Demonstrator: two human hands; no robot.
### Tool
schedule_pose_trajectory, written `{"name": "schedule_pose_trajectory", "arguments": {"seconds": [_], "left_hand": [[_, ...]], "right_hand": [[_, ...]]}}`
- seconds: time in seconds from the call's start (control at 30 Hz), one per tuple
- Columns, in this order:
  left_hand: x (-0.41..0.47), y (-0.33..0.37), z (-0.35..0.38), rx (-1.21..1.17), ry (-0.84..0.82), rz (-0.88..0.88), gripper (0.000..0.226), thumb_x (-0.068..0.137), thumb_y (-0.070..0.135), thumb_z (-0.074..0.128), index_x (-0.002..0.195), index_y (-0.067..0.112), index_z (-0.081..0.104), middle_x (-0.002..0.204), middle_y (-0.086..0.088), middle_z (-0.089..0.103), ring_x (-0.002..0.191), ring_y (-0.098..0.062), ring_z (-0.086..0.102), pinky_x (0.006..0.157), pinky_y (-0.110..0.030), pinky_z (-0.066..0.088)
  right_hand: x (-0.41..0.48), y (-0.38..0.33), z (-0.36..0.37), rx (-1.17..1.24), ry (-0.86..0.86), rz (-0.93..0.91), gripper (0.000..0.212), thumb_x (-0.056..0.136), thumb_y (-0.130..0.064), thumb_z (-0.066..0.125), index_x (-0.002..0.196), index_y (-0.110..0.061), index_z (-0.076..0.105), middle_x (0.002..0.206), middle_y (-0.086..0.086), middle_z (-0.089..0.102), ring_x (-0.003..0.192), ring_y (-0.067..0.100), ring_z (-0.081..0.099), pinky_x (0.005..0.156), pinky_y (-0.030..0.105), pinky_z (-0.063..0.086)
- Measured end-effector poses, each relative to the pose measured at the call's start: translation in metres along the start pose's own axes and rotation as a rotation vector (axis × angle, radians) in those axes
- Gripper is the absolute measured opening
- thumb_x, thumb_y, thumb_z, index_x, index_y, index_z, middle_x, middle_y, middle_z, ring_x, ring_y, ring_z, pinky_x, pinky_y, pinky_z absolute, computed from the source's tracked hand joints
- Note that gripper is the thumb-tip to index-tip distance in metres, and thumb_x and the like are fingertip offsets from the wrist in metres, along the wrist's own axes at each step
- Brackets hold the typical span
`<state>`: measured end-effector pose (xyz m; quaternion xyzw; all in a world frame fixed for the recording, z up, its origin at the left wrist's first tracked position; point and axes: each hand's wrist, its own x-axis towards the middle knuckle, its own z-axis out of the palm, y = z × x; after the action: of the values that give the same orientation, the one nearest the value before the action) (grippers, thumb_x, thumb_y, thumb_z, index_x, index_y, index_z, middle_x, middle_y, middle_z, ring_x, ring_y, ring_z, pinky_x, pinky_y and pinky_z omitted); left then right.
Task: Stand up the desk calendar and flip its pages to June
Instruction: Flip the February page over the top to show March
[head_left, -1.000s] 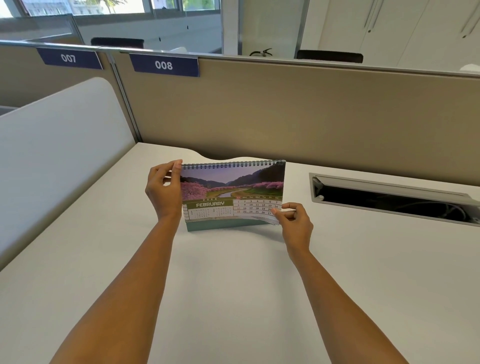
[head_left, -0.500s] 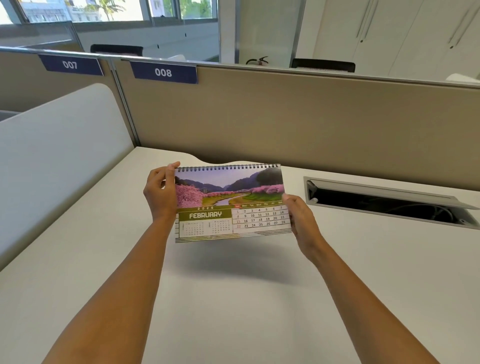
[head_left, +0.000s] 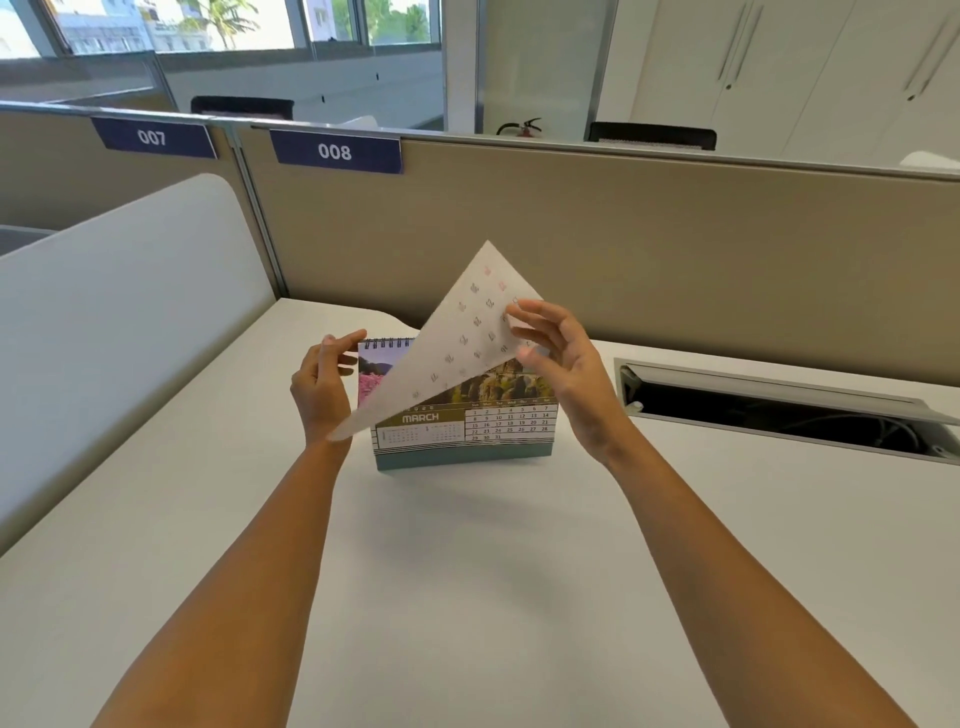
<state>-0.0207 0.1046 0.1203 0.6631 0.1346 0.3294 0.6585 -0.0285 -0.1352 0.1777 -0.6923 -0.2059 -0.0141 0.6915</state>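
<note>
A spiral-bound desk calendar (head_left: 511, 423) stands upright on the white desk (head_left: 467, 571) on its teal base and shows the MARCH page. The February page (head_left: 457, 343) is lifted and swung up over the spiral, its pale back side facing me. My right hand (head_left: 563, 369) pinches that page at its raised right edge. My left hand (head_left: 319, 387) holds the calendar's upper left corner by the spiral binding. The lifted page hides much of the March picture.
A beige partition (head_left: 623, 249) labelled 008 runs behind the desk and a white side divider (head_left: 119, 306) stands on the left. An open cable tray (head_left: 779, 410) is sunk in the desk at the right.
The calendar went from held in the air showing FEBRUARY to standing on the desk. My right hand has lifted the February page up and back, uncovering MARCH.
</note>
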Motion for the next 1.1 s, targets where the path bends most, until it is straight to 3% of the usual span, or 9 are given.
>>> {"name": "schedule_pose_trajectory", "arguments": {"seconds": [0.1,0.17,0.27,0.4,0.57,0.7,0.87,1.1], "left_hand": [[0.001,0.002,-0.001,-0.058,0.008,-0.034,0.024,0.096,0.025,0.042,0.087,0.023,0.064,0.089,0.000,0.063,0.084,-0.014,0.059,0.066,-0.016,0.050],[0.004,0.001,-0.002,-0.022,0.017,-0.022,0.029,0.096,0.023,0.038,0.087,0.015,0.064,0.092,-0.006,0.064,0.085,-0.017,0.056,0.075,-0.025,0.049],[0.005,-0.001,-0.003,0.019,0.010,0.003,0.039,0.096,0.026,0.035,0.093,0.003,0.067,0.096,-0.007,0.065,0.086,-0.020,0.054,0.083,-0.033,0.046],[0.005,-0.002,-0.002,0.067,0.014,0.032,0.035,0.096,0.028,0.039,0.097,0.006,0.066,0.101,-0.009,0.067,0.085,-0.016,0.056,0.081,-0.029,0.048],[0.008,-0.005,-0.002,0.117,0.014,0.083,0.028,0.094,0.030,0.048,0.109,0.015,0.066,0.111,-0.004,0.066,0.090,-0.014,0.060,0.077,-0.024,0.054],[0.009,-0.006,-0.002,0.134,-0.017,0.142,0.031,0.092,0.034,0.050,0.120,0.025,0.059,0.120,0.000,0.063,0.100,-0.014,0.058,0.079,-0.017,0.052],[0.009,-0.007,0.001,0.225,-0.050,0.227,0.029,0.089,0.033,0.055,0.105,0.012,0.067,0.105,-0.007,0.060,0.094,-0.012,0.055,0.065,-0.003,0.046],[0.010,-0.007,0.002,0.287,-0.048,0.274,0.027,0.089,0.027,0.057,0.097,0.003,0.065,0.107,-0.013,0.056,0.094,-0.014,0.052,0.063,0.003,0.041]], "right_hand": [[0.004,0.003,0.008,-0.292,-0.022,-0.148,0.057,0.082,-0.007,0.065,0.127,-0.035,0.043,0.143,-0.013,0.035,0.133,0.012,0.034,0.107,0.040,0.039],[0.013,0.007,0.012,-0.566,-0.021,-0.248,0.063,0.080,-0.004,0.065,0.130,-0.034,0.042,0.150,-0.009,0.025,0.140,0.015,0.020,0.112,0.045,0.026],[0.025,0.011,0.013,-0.849,0.032,-0.308,0.057,0.083,-0.008,0.063,0.131,-0.031,0.044,0.154,-0.001,0.023,0.143,0.024,0.014,0.113,0.052,0.020],[0.039,0.023,0.004,-1.104,0.021,-0.277,0.043,0.089,-0.020,0.055,0.130,-0.029,0.045,0.152,0.001,0.030,0.141,0.025,0.020,0.115,0.046,0.019],[0.049,0.039,-0.009,-1.181,-0.005,-0.234,0.031,0.095,-0.033,0.043,0.124,-0.026,0.051,0.134,-0.003,0.053,0.128,0.017,0.041,0.110,0.035,0.024],[0.051,0.050,-0.012,-1.201,-0.016,-0.180,0.034,0.096,-0.041,0.037,0.120,-0.023,0.052,0.125,-0.001,0.059,0.121,0.018,0.047,0.107,0.034,0.026],[0.055,0.053,-0.012,-1.220,-0.008,-0.198,0.035,0.095,-0.045,0.035,0.111,-0.020,0.053,0.114,0.001,0.062,0.111,0.021,0.051,0.100,0.035,0.031],[0.054,0.056,-0.010,-1.261,0.016,-0.205,0.038,0.095,-0.045,0.035,0.113,-0.017,0.052,0.116,0.004,0.059,0.110,0.022,0.049,0.097,0.034,0.034]]}}
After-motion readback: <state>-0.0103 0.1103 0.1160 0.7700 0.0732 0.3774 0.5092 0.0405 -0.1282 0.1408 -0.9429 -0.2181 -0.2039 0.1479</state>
